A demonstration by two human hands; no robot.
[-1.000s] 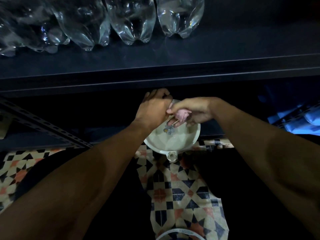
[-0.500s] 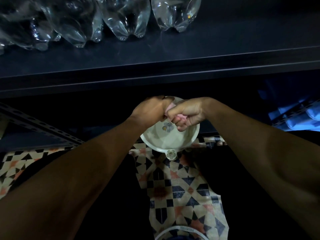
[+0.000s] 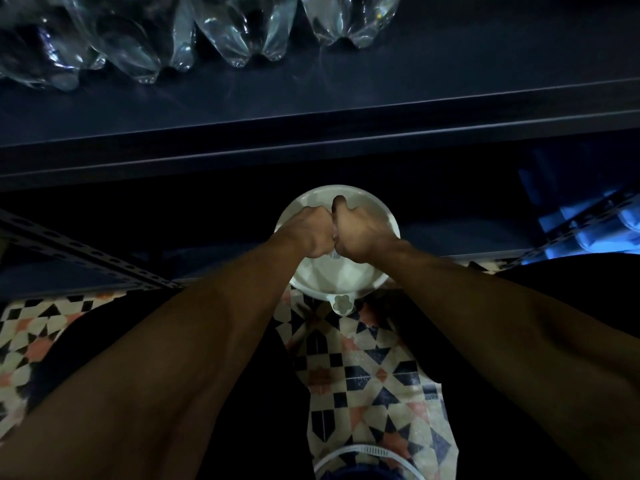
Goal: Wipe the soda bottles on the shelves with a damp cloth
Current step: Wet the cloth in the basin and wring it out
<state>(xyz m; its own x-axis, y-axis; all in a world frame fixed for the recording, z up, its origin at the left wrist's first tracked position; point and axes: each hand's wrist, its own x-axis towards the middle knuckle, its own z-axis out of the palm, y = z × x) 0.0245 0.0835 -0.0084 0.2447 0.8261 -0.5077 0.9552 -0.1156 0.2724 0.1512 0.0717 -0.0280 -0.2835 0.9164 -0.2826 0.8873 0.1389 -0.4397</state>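
I am looking down at the person's two hands over a round white bowl (image 3: 388,216). The left hand (image 3: 308,233) and the right hand (image 3: 360,237) are both clenching into fists, pressing knuckle to knuckle. They are squeezing the cloth (image 3: 334,237) between them, and only a thin pale bit of it is showing. The bowl is looking smooth and shiny, with a little flower-shaped tab (image 3: 342,303) sticking out of its near rim. Nearer to me, the floor (image 3: 363,368) is showing tiles with stars and diamonds in dark blue, cream and pink. The soda bottles (image 3: 242,29) are lining up in a row on the flat dark shelf (image 3: 415,84), far off and left of the middle. They are clear plastic with bumpy bottoms, shining a little in the dim light.
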